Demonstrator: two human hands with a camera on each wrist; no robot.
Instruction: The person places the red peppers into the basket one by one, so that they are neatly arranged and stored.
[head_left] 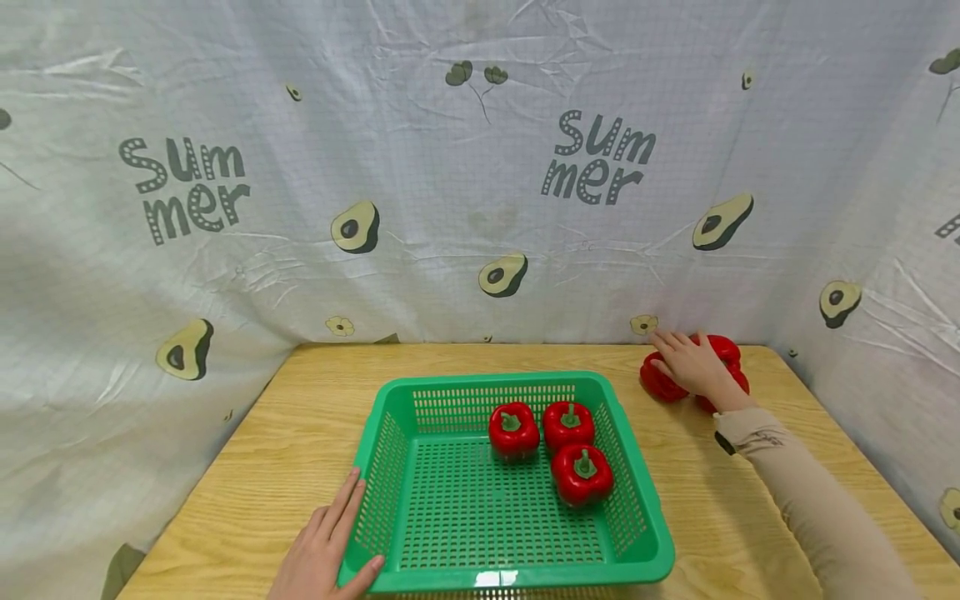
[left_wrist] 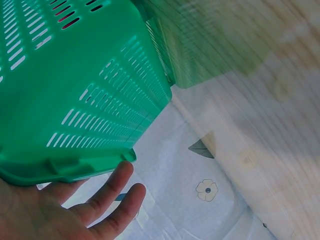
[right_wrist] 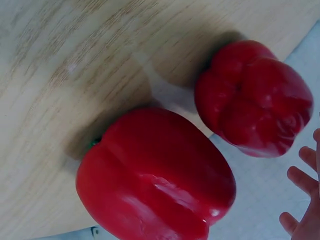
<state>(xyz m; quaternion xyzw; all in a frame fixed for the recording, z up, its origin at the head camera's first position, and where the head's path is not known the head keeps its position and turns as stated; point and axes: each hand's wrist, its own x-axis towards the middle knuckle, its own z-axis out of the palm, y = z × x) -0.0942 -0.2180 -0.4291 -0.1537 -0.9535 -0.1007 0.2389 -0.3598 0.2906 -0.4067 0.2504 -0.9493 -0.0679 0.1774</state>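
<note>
A: Loose red peppers (head_left: pixel 660 381) by your right hand (head_left: pixel 690 364): what do they look like?

B: Glossy, deep red, lobed. They lie at the far right of the worktop (head_left: pixel 315 442), outside the basket. Your right wrist camera shows two: the nearer on its side, a speck of green stem at its edge; the other with its creased, lobed end in view. From the head, your hand and forearm cover part of the group, so possibly three; hard to count.

A: Your grip there?

B: Released. Fingers extended and spread above the peppers; the wrist view has them just beside one.

A: Container?

B: Green basket (head_left: pixel 585 575), slotted walls, perforated floor. Three peppers inside (head_left: pixel 513 431), all upright, green stems up, grouped towards the right: two side by side at the back, one in front.

A: Your left hand (head_left: pixel 318 546)?

B: Fingers straight, resting at the basket's near left corner, unclenched. Your left wrist view adds the slotted outer wall, red showing through a few slots, and printed cloth (left_wrist: pixel 165 145) beyond.
</note>
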